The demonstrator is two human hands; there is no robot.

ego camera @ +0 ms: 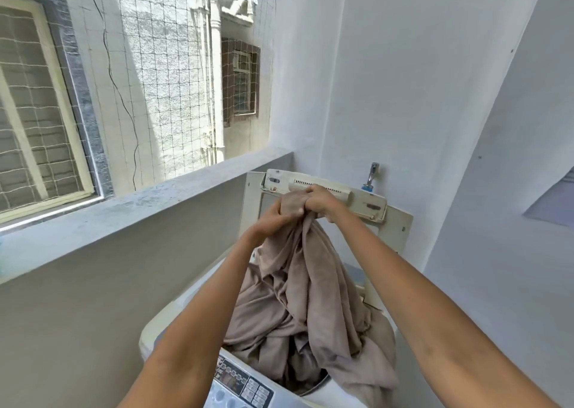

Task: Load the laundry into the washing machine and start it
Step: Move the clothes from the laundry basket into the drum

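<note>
Cloth fills the middle of the view: a large, soft, beige-brown fabric sheet, plain and unpatterned, bunched into deep folds. Its top end is gathered into a tight knot of material held high, while the bulk hangs down into the open tub of the white top-loading washing machine; one loose fold drapes over the tub's right rim and spills outside it.

The left hand curls its fingers and thumb round the gathered top of the sheet, and the right hand grips the same bunch just beside it, the two hands touching (both arms reach up from the bottom edge).

The machine's cream plastic lid stands raised behind the hands, its underside facing the camera. The grey control panel with rows of small buttons sits at the front of the machine; its labels are too small to read and its lower part is cut off by the frame. The sheet hides the inside of the tub, so I cannot tell what else lies in it.

A metal wall tap with a blue fitting shows just behind the lid. To the left runs a grey concrete ledge, with white mesh netting above it.
</note>
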